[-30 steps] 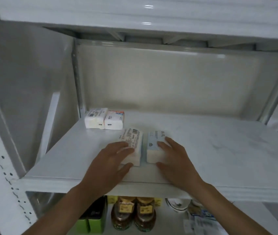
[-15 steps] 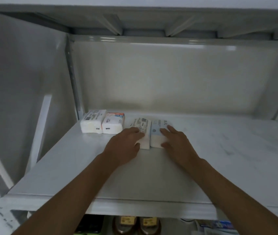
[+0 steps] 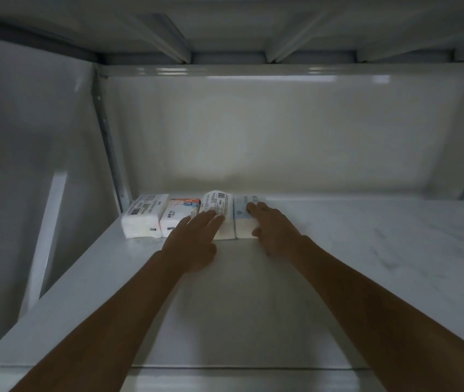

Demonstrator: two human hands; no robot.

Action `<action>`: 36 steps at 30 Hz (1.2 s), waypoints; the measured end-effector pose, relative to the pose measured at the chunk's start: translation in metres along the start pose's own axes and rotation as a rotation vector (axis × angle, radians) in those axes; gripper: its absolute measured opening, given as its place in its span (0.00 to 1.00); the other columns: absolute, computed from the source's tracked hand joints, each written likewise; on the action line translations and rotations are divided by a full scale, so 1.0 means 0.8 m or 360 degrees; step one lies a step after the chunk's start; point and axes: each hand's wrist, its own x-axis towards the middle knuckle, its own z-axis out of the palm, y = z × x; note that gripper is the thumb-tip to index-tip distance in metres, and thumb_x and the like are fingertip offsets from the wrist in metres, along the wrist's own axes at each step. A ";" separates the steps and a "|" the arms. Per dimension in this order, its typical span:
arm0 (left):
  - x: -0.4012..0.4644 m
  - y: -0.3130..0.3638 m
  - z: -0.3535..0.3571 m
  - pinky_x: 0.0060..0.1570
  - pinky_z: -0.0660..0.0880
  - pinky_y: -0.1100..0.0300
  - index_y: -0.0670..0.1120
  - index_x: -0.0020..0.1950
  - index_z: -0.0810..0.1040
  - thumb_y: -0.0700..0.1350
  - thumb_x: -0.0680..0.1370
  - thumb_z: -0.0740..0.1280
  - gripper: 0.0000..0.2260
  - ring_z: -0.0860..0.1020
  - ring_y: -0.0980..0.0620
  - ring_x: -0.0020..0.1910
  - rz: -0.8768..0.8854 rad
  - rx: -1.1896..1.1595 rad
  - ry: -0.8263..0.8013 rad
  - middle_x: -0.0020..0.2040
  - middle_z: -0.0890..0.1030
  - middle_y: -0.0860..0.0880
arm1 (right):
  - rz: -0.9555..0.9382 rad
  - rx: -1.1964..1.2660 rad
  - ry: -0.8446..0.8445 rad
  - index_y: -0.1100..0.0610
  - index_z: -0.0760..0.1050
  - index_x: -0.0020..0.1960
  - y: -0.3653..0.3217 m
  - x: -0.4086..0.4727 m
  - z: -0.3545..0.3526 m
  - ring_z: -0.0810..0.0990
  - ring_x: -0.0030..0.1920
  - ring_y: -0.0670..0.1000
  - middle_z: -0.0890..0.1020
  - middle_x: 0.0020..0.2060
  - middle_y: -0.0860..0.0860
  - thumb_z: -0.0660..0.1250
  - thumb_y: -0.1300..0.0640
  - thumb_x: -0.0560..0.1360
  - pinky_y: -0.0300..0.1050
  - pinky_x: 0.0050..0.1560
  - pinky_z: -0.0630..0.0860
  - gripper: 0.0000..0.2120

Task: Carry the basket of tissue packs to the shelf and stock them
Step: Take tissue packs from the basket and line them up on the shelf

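Several tissue packs stand in a row at the back left of the white shelf (image 3: 338, 264). A white barcode-printed pack (image 3: 143, 213) is nearest the corner post, and an orange-and-blue printed pack (image 3: 179, 210) touches it. My left hand (image 3: 194, 241) lies on the third pack (image 3: 219, 202), fingers on top and thumb at its front. My right hand (image 3: 273, 230) holds the light-blue-topped pack (image 3: 242, 222) the same way, pressed against the third. The basket is not in view.
The shelf's back panel (image 3: 281, 137) stands right behind the row. A perforated upright post (image 3: 109, 142) and a side wall close off the left. The shelf above (image 3: 225, 29) hangs low overhead. Bare shelf surface stretches to the right of the packs.
Both hands have slid their two packs from the shelf's front to the back, into line with the two at the left. The view has moved in and up; the lower shelf is gone.
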 end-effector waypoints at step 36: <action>-0.186 0.372 0.021 0.61 0.77 0.46 0.38 0.65 0.82 0.43 0.79 0.67 0.16 0.81 0.39 0.60 0.0957 -0.0865 0.0515 0.61 0.82 0.40 | 0.0289 -0.0383 0.0831 0.52 0.79 0.61 0.175 -0.478 -0.035 0.75 0.55 0.55 0.79 0.57 0.51 0.63 0.41 0.80 0.52 0.52 0.71 0.18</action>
